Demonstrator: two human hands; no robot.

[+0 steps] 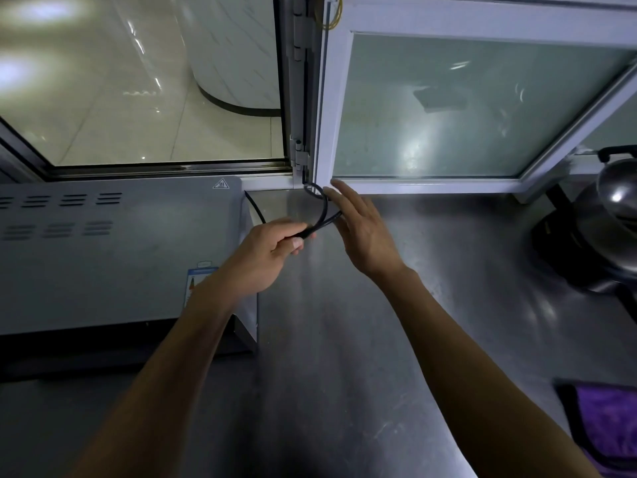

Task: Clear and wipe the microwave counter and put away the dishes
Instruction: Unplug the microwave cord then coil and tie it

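A grey microwave [113, 250] stands on the left of the steel counter [431, 270], seen from above. Its black power cord [322, 208] loops up from behind the microwave toward the window frame corner. My left hand [269, 257] is closed around a doubled part of the cord just right of the microwave. My right hand [362, 232] is beside the loop with fingers spread, its fingertips touching the cord near the window sill. A purple cloth [610, 426] lies at the counter's right front edge.
A white-framed window [482, 108] runs along the back of the counter, its left pane open to a tiled floor outside. A shiny metal kettle on a black base [599, 229] stands at the right.
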